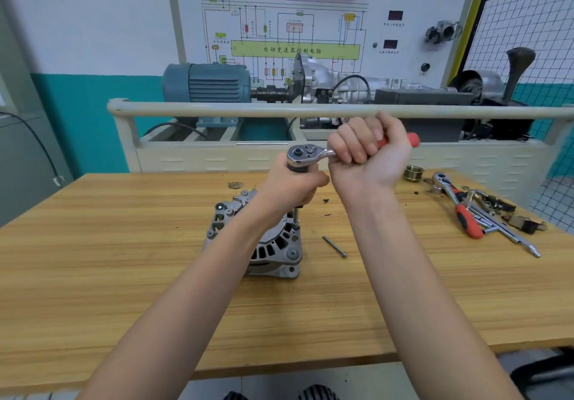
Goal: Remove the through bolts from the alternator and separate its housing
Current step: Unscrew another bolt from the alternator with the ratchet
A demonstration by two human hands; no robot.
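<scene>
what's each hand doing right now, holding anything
Left hand: closed, gripping the ratchet's extension just under the ratchet head, above the alternator.
Right hand: closed, gripping the ratchet's red handle.

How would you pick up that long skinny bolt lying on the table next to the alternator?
Pinch the loose bolt around the middle of its thin shaft, coming straight down from above. It lies flat on the wooden table with bare space either side, so fingers can close across it. Its head end points toward the person; the alternator sits to its left, apart from it.
</scene>
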